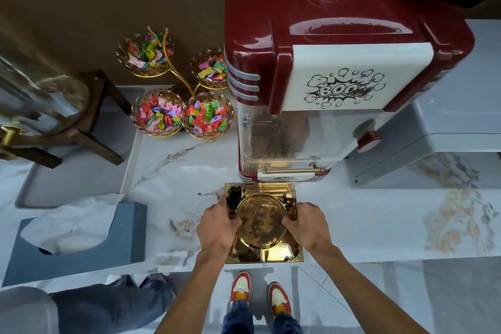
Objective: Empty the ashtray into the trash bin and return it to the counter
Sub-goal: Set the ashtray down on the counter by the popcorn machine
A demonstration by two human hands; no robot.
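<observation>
counter (pixel 352 225) | hands (pixel 217 228) (pixel 307 225) grip ashtray (pixel 261 221) | bowls (pixel 208 115): candy

Mirror-bright gold metal on the ashtray (pixel 260 221), its round dish duller and mottled brown, the square base polished enough to throw reflections. Under it the counter (pixel 366 225) shows glossy white marble with grey and rusty veins. Just behind the ashtray, the popcorn machine (pixel 339 84) gleams in shiny dark-red plastic with a matt white panel, clear walls and a brass-toned handle bar. Left of the machine, clear cut-glass candy bowls (pixel 208 115) on a thin gold metal stand, filled with shiny foil wrappers. Farther left of the ashtray, a matt blue-grey tissue box (pixel 130 230) with soft white paper, and beyond it a dark wooden stand (pixel 95 127).
</observation>
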